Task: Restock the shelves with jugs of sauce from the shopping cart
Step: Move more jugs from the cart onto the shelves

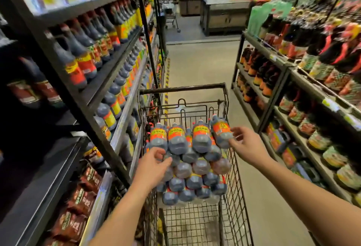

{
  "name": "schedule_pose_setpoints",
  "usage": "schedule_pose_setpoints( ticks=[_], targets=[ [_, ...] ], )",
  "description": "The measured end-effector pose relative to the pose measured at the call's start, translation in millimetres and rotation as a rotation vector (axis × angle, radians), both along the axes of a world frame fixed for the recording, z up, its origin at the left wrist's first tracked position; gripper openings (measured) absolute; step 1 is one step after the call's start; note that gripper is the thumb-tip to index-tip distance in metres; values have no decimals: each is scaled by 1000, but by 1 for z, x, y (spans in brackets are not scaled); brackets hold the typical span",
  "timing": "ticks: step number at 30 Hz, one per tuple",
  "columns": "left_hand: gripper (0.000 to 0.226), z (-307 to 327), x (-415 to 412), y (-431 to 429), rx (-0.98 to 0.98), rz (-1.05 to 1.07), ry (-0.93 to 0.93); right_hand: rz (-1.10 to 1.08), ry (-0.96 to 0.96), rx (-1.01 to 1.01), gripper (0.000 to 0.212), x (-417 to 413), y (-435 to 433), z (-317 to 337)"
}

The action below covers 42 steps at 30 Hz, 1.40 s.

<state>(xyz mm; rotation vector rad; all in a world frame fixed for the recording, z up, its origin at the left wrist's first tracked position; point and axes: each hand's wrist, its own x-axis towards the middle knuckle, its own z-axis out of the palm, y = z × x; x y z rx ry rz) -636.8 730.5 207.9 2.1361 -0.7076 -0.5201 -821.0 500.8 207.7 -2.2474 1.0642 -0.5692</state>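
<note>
Forearms reach forward and down over the shopping cart [183, 89], both bare, one from each lower corner of the head view. Your left hand [154, 167] lies palm-down at the left edge of the stack of jugs [182, 169], its fingers [165, 162] bent over the round base of a jug in the second row; whether they actually clamp it cannot be told. Your right hand [248, 146] is spread, fingers only slightly bent, and its fingertips [234, 138] touch the lower end of the rightmost top jug [221, 133] without closing round it. All the jugs lie on their sides in the cart, bases toward you, piled between and below your two sets of fingers. Just ahead of your fingertips, the top row shows orange labels with a yellow band; the writing is too blurred to read. Left of your left fingers stand shelves [109, 69] of dark sauce bottles with red and yellow labels, equally unreadable.
</note>
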Motion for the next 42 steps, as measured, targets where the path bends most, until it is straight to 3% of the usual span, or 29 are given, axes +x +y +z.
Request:
schedule_pose_setpoints(
  ticks=[3, 7, 14, 20, 27, 34, 42],
  targets=[
    [21, -4, 21, -28, 38, 35, -20, -10, 80, 19, 41, 21, -31, -12],
    [37, -21, 46, -81, 128, 34, -61, -6, 182, 55, 47, 54, -81, -43],
    [47, -67, 50, -197, 119, -82, -3, -91, 383, 175, 70, 97, -143, -100],
    [95, -126, 60, -271, 348, -145, 76, -136, 413, 346, 105, 115, -174, -143],
    [127, -158, 68, -308, 615, -66, 128, -211, 261, 599, 117, 131, -190, -162],
    [113, -161, 66, -315, 673, -24, 88, -214, 354, 568, 106, 139, -190, -162],
    [96, -146, 55, -285, 524, -40, 106, -233, 488, 389, 89, 130, -170, -149]
  ],
)
